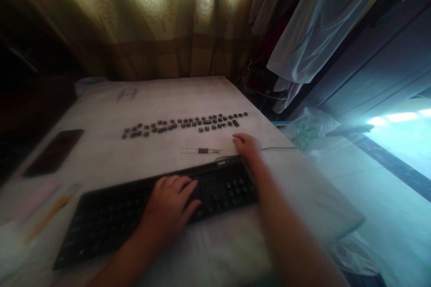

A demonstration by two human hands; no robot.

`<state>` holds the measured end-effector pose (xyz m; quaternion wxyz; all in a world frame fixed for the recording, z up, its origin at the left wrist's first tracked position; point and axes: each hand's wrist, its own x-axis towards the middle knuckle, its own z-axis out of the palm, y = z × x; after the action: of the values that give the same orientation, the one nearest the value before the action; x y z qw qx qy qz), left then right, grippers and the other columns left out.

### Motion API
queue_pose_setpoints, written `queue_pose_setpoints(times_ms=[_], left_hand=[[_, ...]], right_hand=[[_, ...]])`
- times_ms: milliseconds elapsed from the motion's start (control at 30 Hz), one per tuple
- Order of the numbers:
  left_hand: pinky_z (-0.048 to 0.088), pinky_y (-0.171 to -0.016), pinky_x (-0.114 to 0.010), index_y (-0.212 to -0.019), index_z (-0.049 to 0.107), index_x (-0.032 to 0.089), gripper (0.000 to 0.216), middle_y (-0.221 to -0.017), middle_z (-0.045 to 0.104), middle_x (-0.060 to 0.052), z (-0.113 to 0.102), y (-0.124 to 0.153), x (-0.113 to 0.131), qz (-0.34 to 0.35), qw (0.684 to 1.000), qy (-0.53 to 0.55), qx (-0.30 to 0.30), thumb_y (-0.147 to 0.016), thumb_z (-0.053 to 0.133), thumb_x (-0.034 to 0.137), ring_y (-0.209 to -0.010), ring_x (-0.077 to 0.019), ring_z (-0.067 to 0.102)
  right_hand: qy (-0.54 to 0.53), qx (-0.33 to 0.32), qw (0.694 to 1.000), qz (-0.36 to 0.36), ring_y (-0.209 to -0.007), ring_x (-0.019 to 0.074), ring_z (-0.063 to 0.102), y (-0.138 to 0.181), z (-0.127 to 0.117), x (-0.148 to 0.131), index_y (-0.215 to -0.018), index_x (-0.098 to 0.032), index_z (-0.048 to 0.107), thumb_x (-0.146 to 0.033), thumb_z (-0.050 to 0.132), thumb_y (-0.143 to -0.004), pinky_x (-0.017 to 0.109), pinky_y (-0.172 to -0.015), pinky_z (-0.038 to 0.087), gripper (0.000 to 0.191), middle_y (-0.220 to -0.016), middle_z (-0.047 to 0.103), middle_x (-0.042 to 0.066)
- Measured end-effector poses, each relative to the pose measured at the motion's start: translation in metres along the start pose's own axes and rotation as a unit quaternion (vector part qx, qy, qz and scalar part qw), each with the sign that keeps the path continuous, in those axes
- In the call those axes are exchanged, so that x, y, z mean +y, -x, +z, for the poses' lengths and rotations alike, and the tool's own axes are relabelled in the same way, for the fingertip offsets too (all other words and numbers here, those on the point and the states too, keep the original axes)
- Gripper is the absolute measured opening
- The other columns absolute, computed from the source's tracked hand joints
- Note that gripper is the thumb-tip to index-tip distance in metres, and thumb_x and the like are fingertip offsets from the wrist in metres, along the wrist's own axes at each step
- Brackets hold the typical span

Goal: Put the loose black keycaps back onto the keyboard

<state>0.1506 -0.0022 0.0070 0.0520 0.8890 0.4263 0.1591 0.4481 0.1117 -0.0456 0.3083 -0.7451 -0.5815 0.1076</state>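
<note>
A black keyboard (134, 206) lies slantwise across the near part of the table, blurred; bare patches cannot be told from keys. My left hand (171, 199) rests on its middle, palm down, fingers stretched out and thumb apart. Just past the keyboard's far right corner is my right hand (248, 145), its fingers drawn together; whatever is between them, if anything, is too small to make out. Beyond it, loose black keycaps (207, 122) are spread in uneven rows. Between them and the keyboard lies a thin wire tool with a dark handle, like a keycap puller (203, 150).
A dark phone (54, 152) lies at the left. Nearer are a blurred pink item (35, 199) and an orange-handled tool (50, 217). A cable (278, 148) runs off the table's right edge. Curtains (151, 22) hang behind; plastic bags (310, 128) are at the right.
</note>
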Motion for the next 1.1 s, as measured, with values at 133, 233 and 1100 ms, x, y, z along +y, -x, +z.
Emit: queue_pose_setpoints(times_ms=[133, 233, 1100], left_hand=[[0.044, -0.093, -0.048, -0.117, 0.066, 0.021, 0.032, -0.111, 0.068, -0.009, 0.0, -0.004, 0.004, -0.015, 1.0, -0.004, -0.008, -0.087, 0.062, 0.03, -0.103, -0.0278, 0.059], [0.044, -0.091, -0.046, -0.111, 0.068, 0.023, 0.027, -0.106, 0.069, -0.007, -0.004, -0.011, 0.007, -0.026, 0.999, -0.017, -0.034, -0.087, 0.062, 0.031, -0.1, -0.0268, 0.06], [0.048, -0.088, -0.042, -0.109, 0.065, 0.024, 0.029, -0.104, 0.072, -0.005, -0.024, 0.005, -0.037, -0.055, 0.998, -0.031, 0.03, -0.095, 0.046, 0.041, -0.095, -0.024, 0.065]], right_hand=[[0.0, -0.004, 1.0, 0.003, -0.098, 0.0217, 0.069, 0.0, 0.001, 0.0, -0.103, -0.023, 0.076, -0.026, 0.053, -0.085, 0.032, -0.089, 0.051, 0.03, -0.104, 0.076, 0.004], [-0.001, -0.004, 1.0, 0.005, -0.098, 0.0217, 0.069, 0.0, 0.001, 0.0, -0.104, -0.023, 0.076, -0.026, 0.053, -0.085, 0.033, -0.089, 0.051, 0.03, -0.105, 0.076, 0.003], [-0.005, -0.007, 1.0, 0.014, -0.098, 0.0232, 0.069, 0.001, -0.005, -0.005, -0.101, -0.022, 0.077, -0.025, 0.054, -0.084, 0.034, -0.089, 0.052, 0.029, -0.102, 0.076, 0.004]])
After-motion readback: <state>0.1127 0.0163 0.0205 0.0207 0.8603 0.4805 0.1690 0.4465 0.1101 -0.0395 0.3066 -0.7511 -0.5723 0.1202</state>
